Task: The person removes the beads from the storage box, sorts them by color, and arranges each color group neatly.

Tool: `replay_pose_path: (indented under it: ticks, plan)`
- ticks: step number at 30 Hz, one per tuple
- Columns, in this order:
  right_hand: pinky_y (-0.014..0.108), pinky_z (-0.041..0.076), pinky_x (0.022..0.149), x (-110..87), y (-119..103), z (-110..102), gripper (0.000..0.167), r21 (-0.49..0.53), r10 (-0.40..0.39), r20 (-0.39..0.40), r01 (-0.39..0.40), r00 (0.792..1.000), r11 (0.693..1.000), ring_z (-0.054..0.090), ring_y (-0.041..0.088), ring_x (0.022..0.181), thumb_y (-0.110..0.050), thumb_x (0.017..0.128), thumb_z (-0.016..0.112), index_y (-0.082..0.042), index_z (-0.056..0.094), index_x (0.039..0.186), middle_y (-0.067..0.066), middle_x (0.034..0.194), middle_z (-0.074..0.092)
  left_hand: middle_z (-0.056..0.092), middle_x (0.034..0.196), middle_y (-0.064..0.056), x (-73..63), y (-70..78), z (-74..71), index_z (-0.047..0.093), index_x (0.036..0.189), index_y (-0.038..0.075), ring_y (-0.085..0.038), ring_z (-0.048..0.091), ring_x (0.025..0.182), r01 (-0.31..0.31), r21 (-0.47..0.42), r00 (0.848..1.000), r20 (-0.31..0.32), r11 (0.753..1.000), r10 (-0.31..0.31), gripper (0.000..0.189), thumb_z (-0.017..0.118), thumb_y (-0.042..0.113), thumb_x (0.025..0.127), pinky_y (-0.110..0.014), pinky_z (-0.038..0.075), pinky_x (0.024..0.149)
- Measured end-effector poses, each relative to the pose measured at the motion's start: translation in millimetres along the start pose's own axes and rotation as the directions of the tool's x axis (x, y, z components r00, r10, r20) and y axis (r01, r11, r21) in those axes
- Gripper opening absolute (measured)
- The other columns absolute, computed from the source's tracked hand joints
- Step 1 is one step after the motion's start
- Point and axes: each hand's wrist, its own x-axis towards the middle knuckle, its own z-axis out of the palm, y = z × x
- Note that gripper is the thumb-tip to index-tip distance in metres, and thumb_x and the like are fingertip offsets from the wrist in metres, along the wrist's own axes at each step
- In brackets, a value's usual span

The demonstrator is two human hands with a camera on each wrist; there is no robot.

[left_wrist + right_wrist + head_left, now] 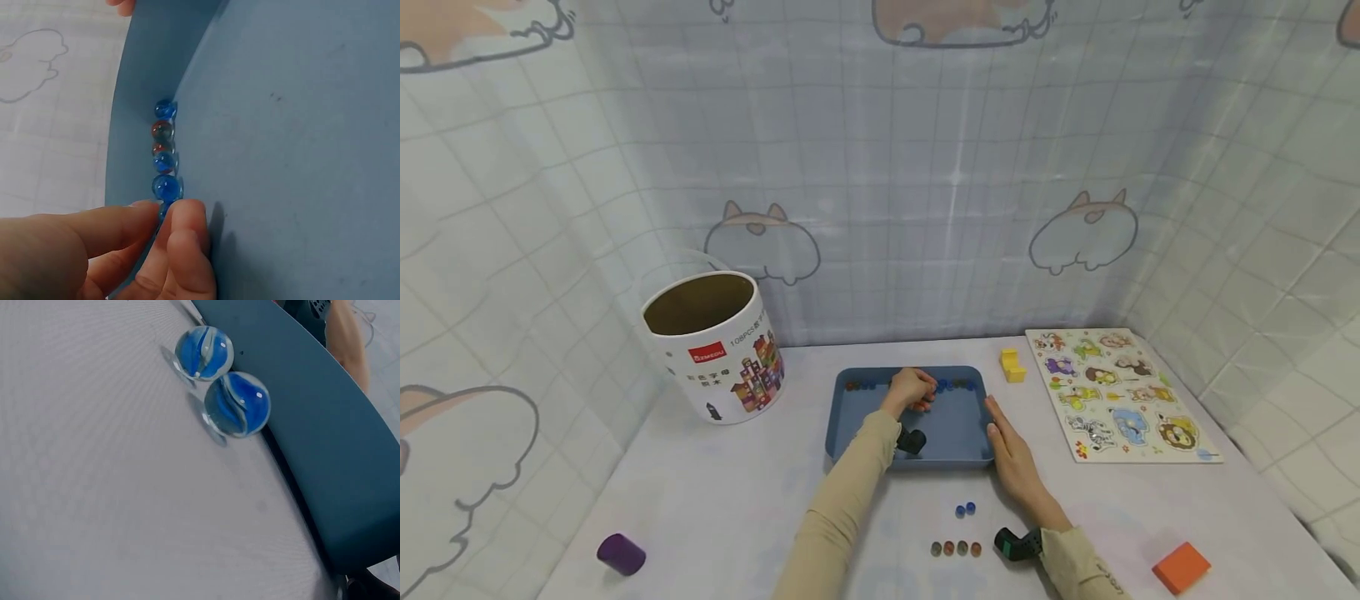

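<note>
A blue tray (951,433) lies on the table with blue and reddish-brown glass marbles (164,129) lined along its far wall. My left hand (910,390) reaches into it at that wall. In the left wrist view, thumb and fingers (187,215) pinch a blue marble (164,211) at the row's near end, mostly hidden by the fingertips. My right hand (1018,467), fingers straight, rests against the tray's right side. Two blue marbles (237,404) sit on the table outside the tray's near wall. Closer to me is a row of brownish and greenish marbles (956,548).
A white printed bucket (722,375) stands at the back left. To the right are a yellow block (1012,366) and an animal puzzle board (1123,396). A purple cylinder (621,554) lies front left, an orange block (1182,568) front right. Patterned curtains enclose the table.
</note>
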Motion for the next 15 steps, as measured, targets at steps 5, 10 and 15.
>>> replay_pose_path:
  ticks: [5,10,15]
  plan:
    - [-0.006,0.005,0.102,-0.3,-0.2,0.1,0.047,-0.012,-0.008,-0.005,0.008,1.0,1.0,0.025,0.038,0.146,-0.019,0.107,0.033,-0.006,0.03,0.152,0.014,0.159,0.027,0.072,0.081,-0.015,0.1,-0.6,2.1,0.072,0.103,-0.001,-0.011,0.057,0.048,0.01,0.013,1.0,-0.015,1.0,-0.01,0.015,0.063,0.001,0.09,-0.023,0.053,0.048]
    - [-0.006,0.004,0.102,-0.7,-0.5,0.0,0.047,-0.017,-0.006,-0.006,0.006,1.0,1.0,0.025,0.038,0.146,-0.019,0.107,0.033,-0.006,0.03,0.152,0.014,0.159,0.027,0.072,0.077,-0.015,-3.0,1.4,2.0,0.073,0.1,-0.003,-0.012,0.058,0.047,0.007,0.062,1.0,-0.017,0.998,-0.006,0.015,0.066,0.0,0.087,-0.026,0.055,0.05]
    - [-0.005,0.004,0.103,-0.8,0.7,1.1,0.047,-0.025,-0.017,-0.016,0.017,1.0,1.0,0.026,0.04,0.145,-0.021,0.108,0.032,-0.006,0.03,0.152,0.016,0.159,0.027,0.069,0.068,-0.009,-9.9,1.7,-0.1,0.073,0.092,-0.004,-0.012,0.058,0.047,0.005,0.093,1.0,-0.016,0.996,-0.004,0.012,0.066,0.005,0.089,-0.025,0.055,0.05]
